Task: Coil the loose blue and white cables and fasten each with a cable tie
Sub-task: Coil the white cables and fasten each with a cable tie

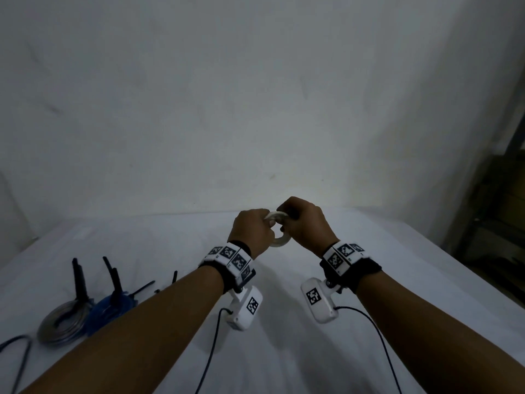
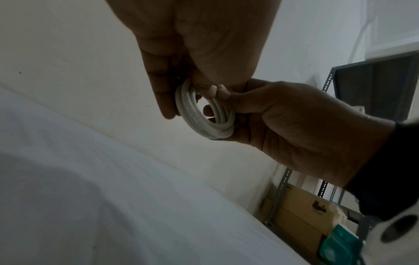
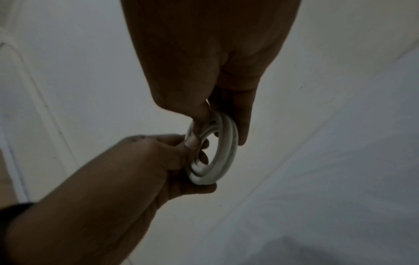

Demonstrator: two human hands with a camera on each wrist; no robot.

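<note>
I held the white cable coil (image 1: 279, 228) above the surface (image 1: 284, 336), my left hand (image 1: 251, 233) and right hand (image 1: 305, 223) both clamped on it; keeping the loops pinched flat seemed wise before tying.

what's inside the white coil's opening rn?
Fingertips of both hands poke through the white cable coil: left hand pinches one side, right hand the top. Any tie is hidden under the fingers.

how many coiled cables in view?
3. White coil held off the table by the left hand and right hand; grey coil and blue coil lying side by side, table's left.
</note>
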